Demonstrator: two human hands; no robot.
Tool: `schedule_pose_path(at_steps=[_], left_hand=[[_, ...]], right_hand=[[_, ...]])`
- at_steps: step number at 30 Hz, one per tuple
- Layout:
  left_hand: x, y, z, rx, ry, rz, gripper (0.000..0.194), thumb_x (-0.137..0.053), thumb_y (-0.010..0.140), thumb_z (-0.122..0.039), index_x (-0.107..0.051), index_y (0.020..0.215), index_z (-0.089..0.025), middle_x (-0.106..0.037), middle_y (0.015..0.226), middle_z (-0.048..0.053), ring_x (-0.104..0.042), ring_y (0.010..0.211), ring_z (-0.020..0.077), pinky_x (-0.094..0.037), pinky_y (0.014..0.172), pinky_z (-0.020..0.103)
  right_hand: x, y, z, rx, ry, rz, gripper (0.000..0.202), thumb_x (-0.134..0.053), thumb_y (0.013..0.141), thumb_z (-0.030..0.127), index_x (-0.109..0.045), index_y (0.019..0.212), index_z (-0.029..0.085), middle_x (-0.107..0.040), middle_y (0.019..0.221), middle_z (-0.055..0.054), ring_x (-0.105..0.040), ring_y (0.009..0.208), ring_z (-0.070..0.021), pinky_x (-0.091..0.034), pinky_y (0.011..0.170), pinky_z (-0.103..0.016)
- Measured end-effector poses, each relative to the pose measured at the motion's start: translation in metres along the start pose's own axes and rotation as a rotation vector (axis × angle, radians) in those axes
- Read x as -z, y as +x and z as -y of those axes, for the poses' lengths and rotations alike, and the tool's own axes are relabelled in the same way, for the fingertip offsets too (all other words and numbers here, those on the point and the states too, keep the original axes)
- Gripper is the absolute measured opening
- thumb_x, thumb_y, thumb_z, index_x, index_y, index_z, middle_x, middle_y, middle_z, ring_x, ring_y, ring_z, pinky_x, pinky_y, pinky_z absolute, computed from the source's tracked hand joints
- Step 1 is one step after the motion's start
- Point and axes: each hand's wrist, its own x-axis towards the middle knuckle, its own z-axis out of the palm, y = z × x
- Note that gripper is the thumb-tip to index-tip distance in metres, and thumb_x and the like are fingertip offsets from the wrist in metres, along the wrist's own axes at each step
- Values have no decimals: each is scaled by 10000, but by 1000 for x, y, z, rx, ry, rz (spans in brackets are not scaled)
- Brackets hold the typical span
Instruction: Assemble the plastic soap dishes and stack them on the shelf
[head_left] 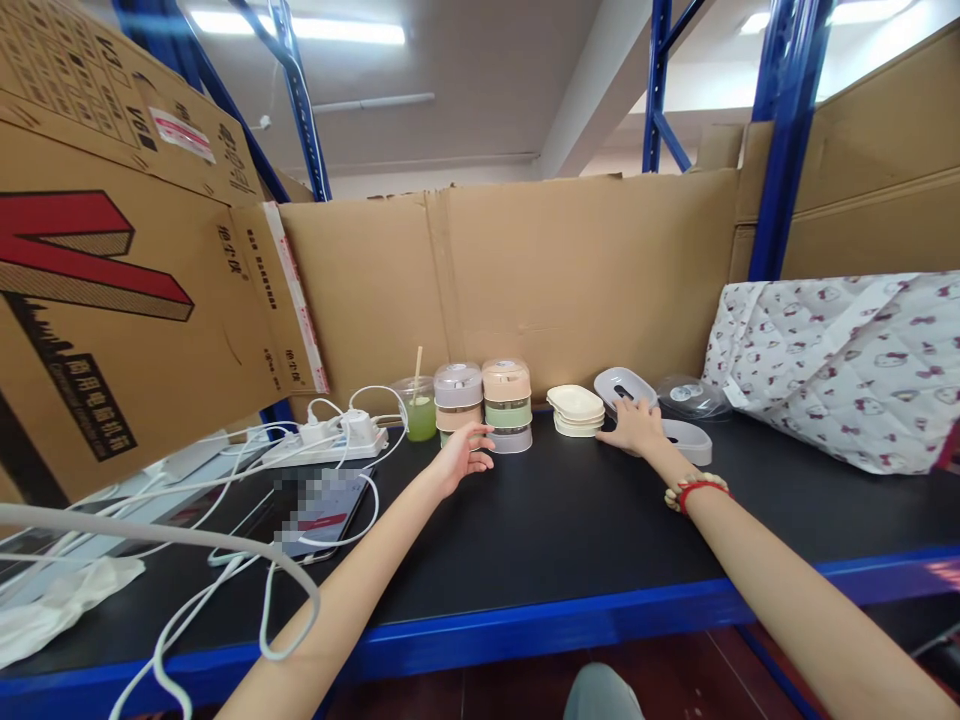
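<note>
My left hand (461, 460) is in front of two tiered stacks, its fingers loosely bent and apart with nothing in them. The left stack (459, 385) has a grey-lilac top tier under a clear lid, and my hand partly hides its lower tiers. In the right stack (507, 380), peach, green and lilac tiers sit one above another. My right hand (636, 428) spreads its fingers over pale grey oval dishes, one tilted dish (619, 382) behind it and another dish (690, 440) beside it. Whether its fingertips touch them I cannot tell. Several cream oval pieces (576, 402) lie stacked left of it.
Clear lids (686, 395) lie behind the dishes, near a patterned quilted bag (840, 370). A green drink cup (420, 410) with a straw, a power strip (322, 447), white cables and a phone (326, 510) occupy the left. Cardboard (585, 270) walls the back of the black shelf (540, 540).
</note>
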Motion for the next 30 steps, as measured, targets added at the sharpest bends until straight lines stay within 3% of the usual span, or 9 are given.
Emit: schedule_pose_path(at_steps=[4,10,13,17,20,23,25,28,30], left_hand=[[-1,-2,-1,-9,7,3,178,-356,839,-193,-517,769,-165,-509,498,-56,-497,349,63,-354,417,160],[-3,0,1,-19,16,39,176,-378,829,-212,-535,768,-163,-525,506,-51,-506,354,65,-355,415,163],[-5,0,3,-9,15,56,143,-423,803,-219,-547,763,-161,-531,502,-48,-504,350,68,-349,412,167],[-8,-2,4,-72,39,60,113,-477,800,-241,-556,808,-162,-571,530,-36,-529,374,79,-362,429,176],[-12,-5,5,-175,37,80,225,-597,768,-323,-553,926,-169,-665,669,16,-616,496,123,-429,503,209],[-14,-7,7,-251,-37,145,410,-696,691,-368,-550,1019,-169,-705,835,71,-670,685,173,-485,642,263],[-15,-8,9,-312,-99,147,402,-726,652,-336,-577,983,-163,-704,854,64,-665,749,176,-487,713,275],[-15,-7,8,-396,-170,-9,280,-731,596,-197,-607,845,-164,-691,775,14,-645,741,155,-482,716,249],[-14,-6,5,-376,-196,-123,196,-678,603,-137,-603,782,-165,-677,700,-5,-634,652,145,-486,650,241]], right_hand=[[-3,8,0,-19,62,-51,561,-537,762,373,-463,1252,110,-464,1268,-144,-351,1210,-285,-304,964,-388],[-15,18,-6,-56,225,-261,354,-459,794,188,-556,1131,133,-529,1156,-146,-412,1117,-243,-353,904,-366],[-14,20,-10,-51,274,-325,369,-475,796,206,-550,1155,170,-518,1157,-140,-414,1108,-244,-367,895,-382],[-6,15,-6,-58,440,-558,416,-458,826,295,-517,1225,196,-510,1149,-135,-433,1071,-243,-397,859,-382],[-1,1,11,134,550,-772,411,-468,825,402,-552,1178,210,-549,1075,-103,-475,989,-197,-431,787,-306],[-3,-20,40,466,590,-905,393,-473,825,464,-585,1110,217,-584,994,-69,-516,909,-138,-449,756,-245],[-9,-34,60,760,545,-916,387,-480,827,475,-585,1097,219,-592,975,-51,-532,892,-108,-457,741,-207],[-17,-45,77,1137,423,-895,414,-462,836,482,-562,1138,217,-581,1020,-49,-537,889,-86,-445,646,-165],[-19,-43,77,1174,410,-918,389,-429,855,447,-559,1145,222,-564,1062,-54,-530,923,-88,-456,676,-171]])
